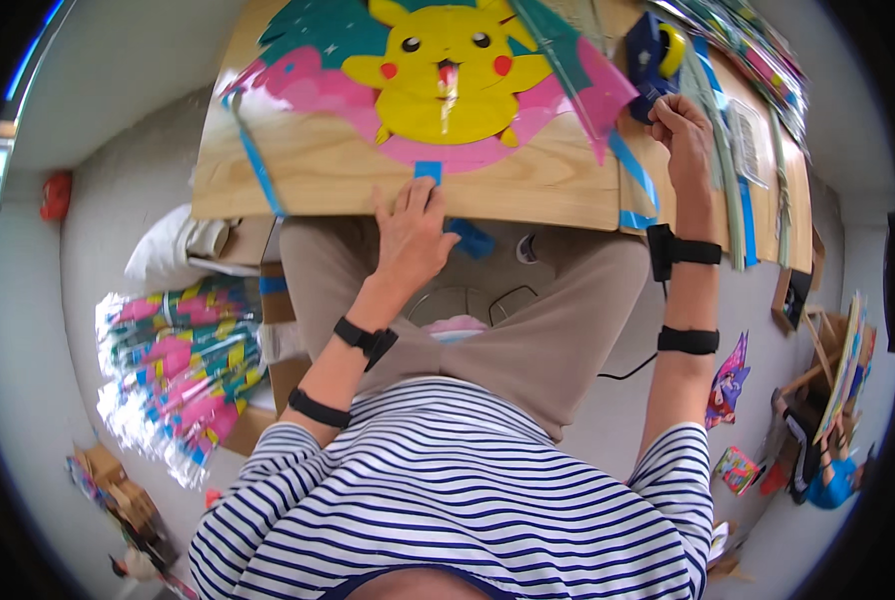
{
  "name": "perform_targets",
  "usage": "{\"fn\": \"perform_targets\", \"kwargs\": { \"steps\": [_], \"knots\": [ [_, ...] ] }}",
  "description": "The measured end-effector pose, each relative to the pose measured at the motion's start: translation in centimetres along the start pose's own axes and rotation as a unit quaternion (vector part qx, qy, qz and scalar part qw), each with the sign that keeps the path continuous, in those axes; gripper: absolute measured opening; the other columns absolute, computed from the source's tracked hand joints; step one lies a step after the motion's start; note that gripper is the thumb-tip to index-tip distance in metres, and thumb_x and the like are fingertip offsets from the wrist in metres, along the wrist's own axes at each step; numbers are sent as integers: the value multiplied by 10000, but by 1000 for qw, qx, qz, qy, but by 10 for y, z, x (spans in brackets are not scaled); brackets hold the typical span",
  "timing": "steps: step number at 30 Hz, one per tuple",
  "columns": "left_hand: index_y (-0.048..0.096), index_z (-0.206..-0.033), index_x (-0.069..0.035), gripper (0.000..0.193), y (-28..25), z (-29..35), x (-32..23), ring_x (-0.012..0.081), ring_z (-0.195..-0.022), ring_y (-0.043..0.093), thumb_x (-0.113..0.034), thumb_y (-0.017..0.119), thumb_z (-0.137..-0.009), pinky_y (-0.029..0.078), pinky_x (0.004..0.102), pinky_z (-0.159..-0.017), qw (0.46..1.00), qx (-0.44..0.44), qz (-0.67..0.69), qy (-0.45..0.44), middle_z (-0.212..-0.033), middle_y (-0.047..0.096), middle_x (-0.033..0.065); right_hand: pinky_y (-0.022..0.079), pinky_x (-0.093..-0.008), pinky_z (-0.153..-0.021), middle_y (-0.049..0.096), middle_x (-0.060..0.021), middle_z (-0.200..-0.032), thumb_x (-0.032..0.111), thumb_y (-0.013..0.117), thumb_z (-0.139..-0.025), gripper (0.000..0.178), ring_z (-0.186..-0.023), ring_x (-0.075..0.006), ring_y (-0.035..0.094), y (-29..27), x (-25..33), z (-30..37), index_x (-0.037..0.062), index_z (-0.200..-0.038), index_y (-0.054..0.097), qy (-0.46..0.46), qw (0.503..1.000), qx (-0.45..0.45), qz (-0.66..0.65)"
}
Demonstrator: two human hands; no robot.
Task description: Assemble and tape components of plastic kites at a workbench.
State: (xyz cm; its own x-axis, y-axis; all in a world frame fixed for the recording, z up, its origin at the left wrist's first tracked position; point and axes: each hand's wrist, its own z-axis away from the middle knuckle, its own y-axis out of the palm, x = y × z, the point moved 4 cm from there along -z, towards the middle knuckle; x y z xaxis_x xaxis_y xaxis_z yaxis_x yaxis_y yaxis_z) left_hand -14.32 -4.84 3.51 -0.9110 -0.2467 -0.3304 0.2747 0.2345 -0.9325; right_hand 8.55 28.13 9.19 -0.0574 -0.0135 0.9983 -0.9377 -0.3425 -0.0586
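Observation:
A printed plastic kite sheet (318, 90), green and pink with a yellow cartoon animal (446, 100), lies over the wooden table (538, 190). My left hand (415, 225) rests at the table's near edge, fingers stretched out flat, their tips touching a short blue strip (429, 172) below the sheet. At the right, my right hand (683, 125) has thumb and forefinger pinched together at the front end of a dark blue tape dispenser (648, 65). A yellow roll (672, 50) sits in the dispenser. Whatever lies between those fingertips is too small to make out.
Blue ribbons (255, 160) hang from the sheet's sides. Thin pale rods (733, 150) and a stack of shiny sheets (758, 50) lie on the right. Folded foil-like kites (178, 360) are piled at the left, beside cardboard boxes (253, 430). Another person (836, 480) is at the far right.

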Motion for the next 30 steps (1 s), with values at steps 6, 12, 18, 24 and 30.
{"fn": "perform_targets", "kwargs": {
  "steps": [6, 12, 18, 24, 30],
  "knots": [
    [580, -1291, -24, 644, 7, 4, 3, 326, -1305, 440, -262, 828, -746, 199, 752, -1108, 999, -9, -35, -5, -1347, 455, 94, 443, -259, -633, 534, 8, -755, 91, 616, -923, 95, -703, -91, 528, 155, 22, 45, 23, -861, 592, -66, 892, 377, 242],
    [583, -1304, -19, 687, 8, 7, 1, 320, -1267, 434, -278, 844, -724, 186, 774, -1103, 998, -24, -50, -13, -1338, 452, 53, 465, -363, -674, 581, -129, -751, 70, 644, -825, 110, -715, -265, 574, 254, -5, 53, -17, -833, 576, -195, 750, 511, 370],
    [579, -1321, -4, 718, 10, 10, 2, 317, -1241, 443, -250, 854, -704, 198, 774, -1105, 998, -50, -17, -25, -1322, 448, 57, 472, -435, -671, 627, -156, -784, 56, 615, -763, 55, -759, -366, 596, 283, -26, 48, 7, -765, 590, -234, 692, 545, 412],
    [571, -1331, 11, 741, 11, 11, 6, 321, -1244, 439, -234, 855, -691, 207, 776, -1099, 998, -56, -1, -28, -1333, 441, 65, 485, -440, -698, 636, -163, -806, 67, 624, -775, 70, -789, -368, 611, 295, -31, 49, 5, -804, 609, -217, 662, 566, 442],
    [563, -1351, 20, 754, 14, 11, 7, 328, -1262, 427, -242, 845, -702, 196, 772, -1101, 998, -54, -1, -28, -1372, 412, 73, 493, -448, -703, 639, -176, -820, 64, 622, -773, 83, -793, -379, 611, 297, -32, 49, 3, -828, 615, -225, 646, 567, 459]
  ]
}}
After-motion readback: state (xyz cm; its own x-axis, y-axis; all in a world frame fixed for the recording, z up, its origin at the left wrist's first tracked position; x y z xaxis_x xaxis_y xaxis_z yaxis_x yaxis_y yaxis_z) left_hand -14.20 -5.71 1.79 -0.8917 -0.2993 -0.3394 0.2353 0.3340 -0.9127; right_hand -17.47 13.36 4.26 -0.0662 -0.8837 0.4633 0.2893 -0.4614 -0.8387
